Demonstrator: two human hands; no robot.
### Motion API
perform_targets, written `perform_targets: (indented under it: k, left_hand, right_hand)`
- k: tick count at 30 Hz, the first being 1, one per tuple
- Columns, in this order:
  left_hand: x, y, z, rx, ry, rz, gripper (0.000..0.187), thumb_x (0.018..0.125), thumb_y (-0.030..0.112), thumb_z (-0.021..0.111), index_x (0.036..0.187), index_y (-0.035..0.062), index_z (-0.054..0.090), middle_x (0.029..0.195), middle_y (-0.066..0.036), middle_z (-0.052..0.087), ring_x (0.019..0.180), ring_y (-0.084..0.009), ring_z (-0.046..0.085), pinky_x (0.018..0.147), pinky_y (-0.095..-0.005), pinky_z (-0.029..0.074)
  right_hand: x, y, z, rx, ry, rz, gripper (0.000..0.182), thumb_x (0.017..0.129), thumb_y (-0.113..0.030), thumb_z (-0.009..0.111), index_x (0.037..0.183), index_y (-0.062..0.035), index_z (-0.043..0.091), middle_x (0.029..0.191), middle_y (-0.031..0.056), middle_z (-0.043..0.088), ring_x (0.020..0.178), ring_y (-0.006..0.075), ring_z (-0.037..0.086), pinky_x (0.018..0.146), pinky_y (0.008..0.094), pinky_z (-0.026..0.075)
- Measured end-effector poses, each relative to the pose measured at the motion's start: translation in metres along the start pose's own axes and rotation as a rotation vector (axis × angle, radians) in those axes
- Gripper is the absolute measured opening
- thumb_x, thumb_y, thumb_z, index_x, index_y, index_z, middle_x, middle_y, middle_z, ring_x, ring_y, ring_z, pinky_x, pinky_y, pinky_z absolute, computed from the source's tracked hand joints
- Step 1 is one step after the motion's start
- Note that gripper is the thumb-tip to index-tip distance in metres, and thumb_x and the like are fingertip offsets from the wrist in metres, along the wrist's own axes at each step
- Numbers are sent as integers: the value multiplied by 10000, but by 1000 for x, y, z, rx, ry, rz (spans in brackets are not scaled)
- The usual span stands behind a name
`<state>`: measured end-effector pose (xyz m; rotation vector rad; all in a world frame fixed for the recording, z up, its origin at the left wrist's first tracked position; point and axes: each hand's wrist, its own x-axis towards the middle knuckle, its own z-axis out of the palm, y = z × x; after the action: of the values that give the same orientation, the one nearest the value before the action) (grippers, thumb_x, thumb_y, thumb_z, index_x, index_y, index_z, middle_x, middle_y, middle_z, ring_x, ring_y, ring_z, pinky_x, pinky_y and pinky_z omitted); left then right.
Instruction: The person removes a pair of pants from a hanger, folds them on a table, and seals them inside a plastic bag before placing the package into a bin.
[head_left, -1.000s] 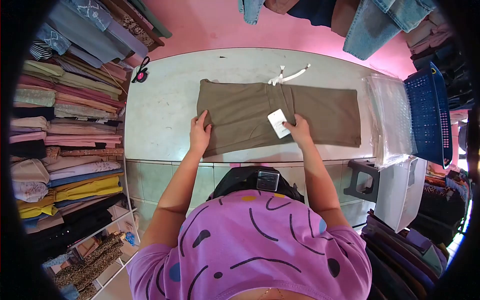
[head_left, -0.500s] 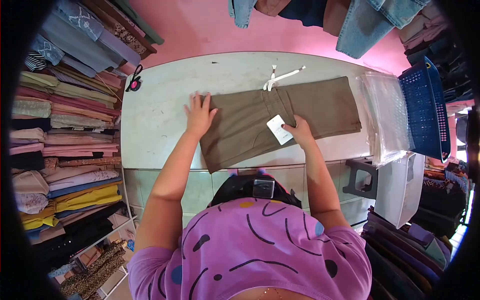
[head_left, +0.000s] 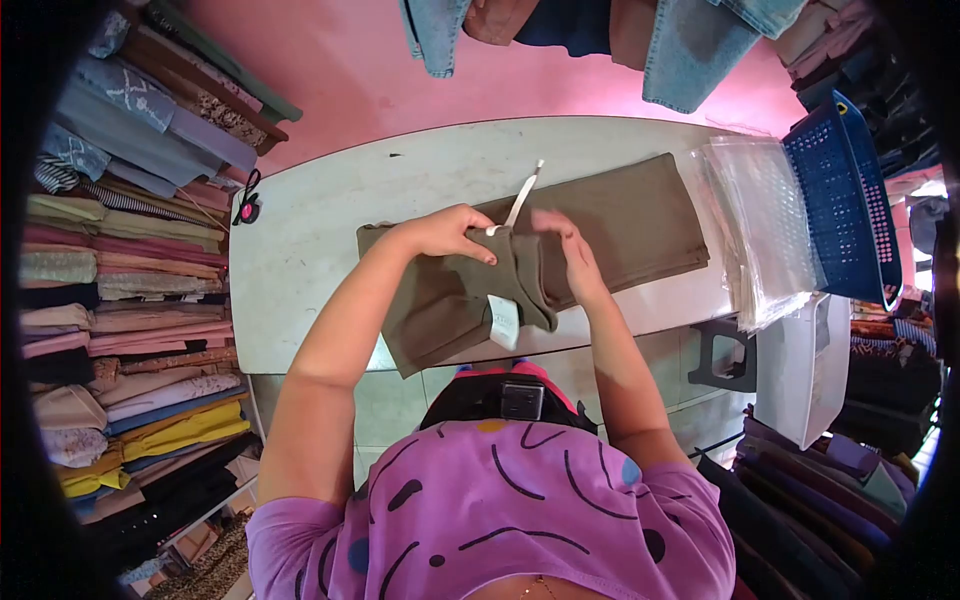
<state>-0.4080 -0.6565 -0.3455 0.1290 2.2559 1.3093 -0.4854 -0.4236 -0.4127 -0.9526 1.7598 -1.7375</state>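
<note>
Olive-brown trousers [head_left: 628, 215] lie across the table, with the elastic waistband [head_left: 525, 270] bunched up and raised near the middle. My left hand [head_left: 440, 235] is closed on the waistband's far end, thumb on top, beside the white drawstring [head_left: 525, 195]. Fingers stretched and slightly blurred, my right hand [head_left: 575, 255] is held edge-on over the cloth just right of the waistband. A white tag [head_left: 503, 322] hangs from the trousers at the near side, below my left hand.
Clear plastic bags [head_left: 755, 220] lie at the table's right end, against a blue basket [head_left: 845, 200]. Black-handled scissors [head_left: 247, 200] rest at the left edge of the white table [head_left: 300, 250]. Folded clothes [head_left: 150, 340] fill shelves on the left; jeans [head_left: 690, 55] hang at the back.
My left hand has moved from the left leg to the waistband and grips it. The right hand has let go of the tag and moved farther back; the waistband is lifted and shifted left.
</note>
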Motion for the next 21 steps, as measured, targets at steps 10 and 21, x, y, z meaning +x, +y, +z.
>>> perform_targets:
  k: [10, 21]
  left_hand:
    - [0, -32, 2, 280, 529, -123, 481, 784, 331, 665, 1166, 57, 564, 1090, -122, 597, 1060, -257, 540, 900, -390, 412]
    - [-86, -63, 159, 608, 749, -135, 791, 709, 388, 693, 1352, 82, 350, 1449, -184, 201, 1339, -412, 139, 1009, -630, 150]
  right_hand:
    - [-14, 41, 27, 706, 28, 864, 706, 887, -595, 362, 1278, -12, 442, 1257, 156, 489, 1148, 265, 487, 921, 426, 421]
    - [-90, 95, -225, -948, 1079, 412, 529, 786, -343, 655, 1161, 10, 533, 1096, 178, 588, 1035, 336, 550, 902, 390, 421]
